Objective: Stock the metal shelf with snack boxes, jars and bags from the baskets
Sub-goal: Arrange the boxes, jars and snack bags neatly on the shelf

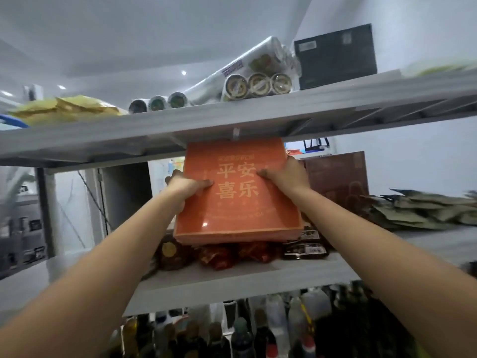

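A flat orange box [238,215] with gold characters is held up in front of the middle tier of the grey metal shelf [232,280]. My left hand [188,188] grips its left edge, thumb across the face. My right hand [286,174] grips the right edge the same way. The box tilts back, its top edge just under the upper shelf board [206,125], its bottom edge above red and dark snack bags [232,254] lying on the middle tier.
A brown box [338,179] stands right of the orange one, with dark green bags [423,210] piled farther right. The top tier holds rolls [258,83], a black box [335,55] and yellow bags [64,109]. Bottles [258,332] fill the tier below.
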